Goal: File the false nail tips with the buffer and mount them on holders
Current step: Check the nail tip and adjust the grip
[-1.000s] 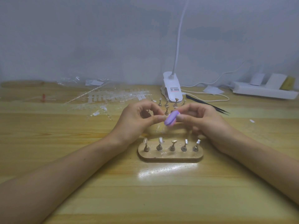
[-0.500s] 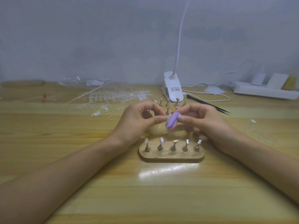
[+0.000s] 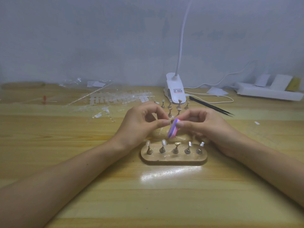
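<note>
My right hand (image 3: 204, 125) pinches a purple and pink buffer block (image 3: 173, 130), tilted on end above the table. My left hand (image 3: 141, 124) pinches something tiny at its fingertips against the buffer's upper end; the nail tip itself is too small to make out. Just in front of both hands lies an oval wooden base (image 3: 173, 157) with a row of several gold holders (image 3: 176, 148). The two left holders carry pale nail tips (image 3: 164, 142). Loose spare holders (image 3: 170, 111) stand behind my hands.
Strips and loose clear nail tips (image 3: 118, 99) litter the back left of the wooden table (image 3: 148, 195). A white clip lamp (image 3: 175, 91) stands behind the hands, black tweezers (image 3: 212, 106) to its right, and a white power strip (image 3: 266, 91) at the far right.
The buffer has tilted more upright and slid a little against my left fingertips. Both hands stay in about the same place.
</note>
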